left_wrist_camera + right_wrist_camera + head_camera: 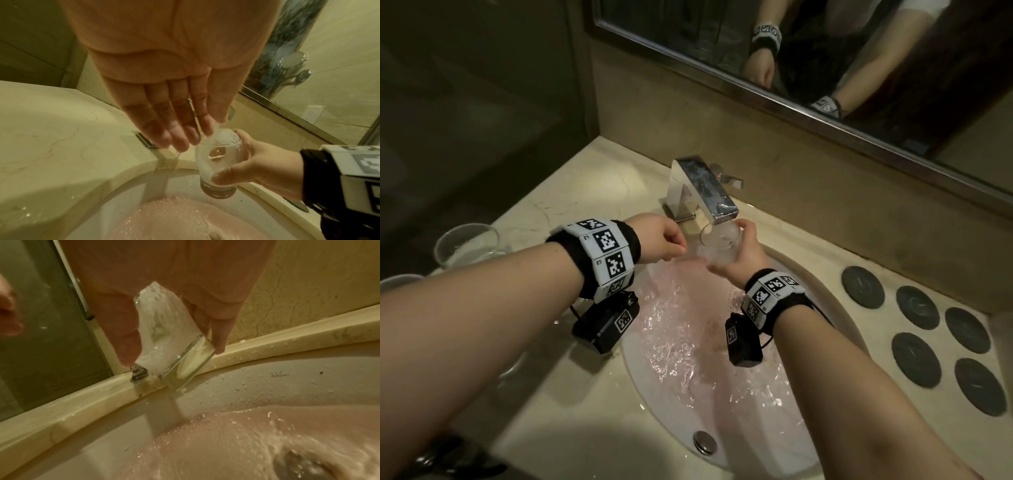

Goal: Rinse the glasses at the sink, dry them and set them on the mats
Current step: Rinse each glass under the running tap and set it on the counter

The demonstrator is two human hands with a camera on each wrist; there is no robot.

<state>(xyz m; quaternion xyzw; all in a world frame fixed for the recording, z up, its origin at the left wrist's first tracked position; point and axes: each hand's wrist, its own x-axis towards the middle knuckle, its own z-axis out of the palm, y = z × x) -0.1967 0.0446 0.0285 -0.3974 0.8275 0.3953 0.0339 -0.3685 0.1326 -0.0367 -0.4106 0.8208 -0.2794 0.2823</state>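
My right hand (743,255) grips a clear glass (719,243) round its side and holds it tilted under the chrome tap (705,186). Water foams white inside the glass (218,162) and spills over. In the right wrist view my thumb (125,340) and fingers (219,331) clamp the glass (164,337), its thick base toward the basin. My left hand (664,240) hangs just left of the glass with nothing in it. Its wet fingers (179,129) are straight and point down beside the rim. Several dark round mats (916,359) lie on the counter to the right.
The sink (822,291) holds pinkish rippling water, with a metal drain (704,442) at the near end. Two more glasses (467,243) (397,282) stand on the counter at the far left. A mirror (825,51) runs along the back wall.
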